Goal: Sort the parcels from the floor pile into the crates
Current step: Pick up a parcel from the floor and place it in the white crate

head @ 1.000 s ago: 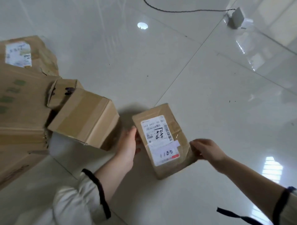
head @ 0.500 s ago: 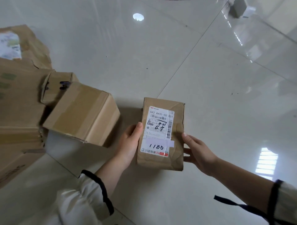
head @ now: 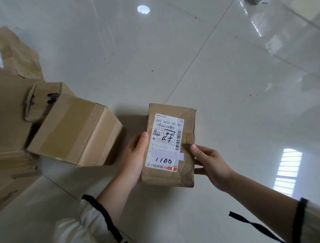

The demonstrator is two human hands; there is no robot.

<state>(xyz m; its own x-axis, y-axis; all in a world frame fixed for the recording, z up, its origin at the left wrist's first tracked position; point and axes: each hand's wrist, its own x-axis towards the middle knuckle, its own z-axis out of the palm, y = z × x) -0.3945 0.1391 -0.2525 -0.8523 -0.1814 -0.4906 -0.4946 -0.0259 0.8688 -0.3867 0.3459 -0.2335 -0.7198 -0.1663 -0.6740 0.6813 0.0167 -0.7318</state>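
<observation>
A small brown paper-wrapped parcel (head: 187,137) with a white shipping label marked "1100" is held above the floor, label up and upright towards me. My left hand (head: 134,156) grips its left edge, thumb on the label. My right hand (head: 210,164) holds the right edge, thumb on top and fingers underneath. To the left lies the pile: a taped cardboard box (head: 76,131) tilted on its edge, a smaller box (head: 41,97) behind it, and larger flat cartons (head: 12,111). No crate is in view.
Glossy white floor tiles (head: 225,83) stretch ahead and to the right, with window and lamp reflections. A grey object (head: 255,1) sits at the top edge. A black strap (head: 251,224) hangs from my right sleeve.
The parcel has been turned from slanted to upright and raised closer to me. My right hand moved from its lower right corner to its right edge. The view tilted down slightly.
</observation>
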